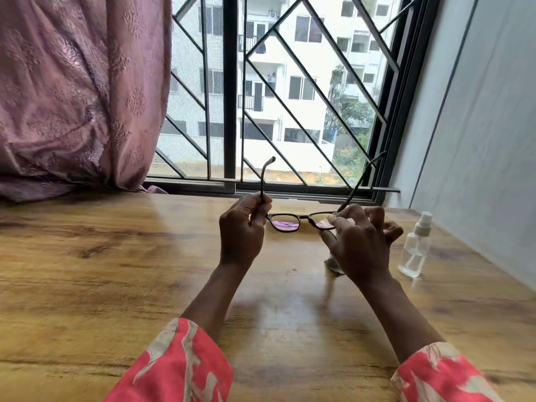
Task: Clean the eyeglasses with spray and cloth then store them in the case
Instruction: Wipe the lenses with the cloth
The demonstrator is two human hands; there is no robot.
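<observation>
Both hands' fingers pinch the eyeglasses [301, 221]; right hand [359, 245] hides most of a cloth [333, 264].

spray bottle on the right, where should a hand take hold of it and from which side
Take the clear plastic spray bottle round its straight cylindrical body, below the white nozzle, coming from its left. It stands upright on the wooden table with the grey wall close on its right, so the left is likely the open side. The right hand is nearest, though it now holds the dark-framed eyeglasses.
</observation>
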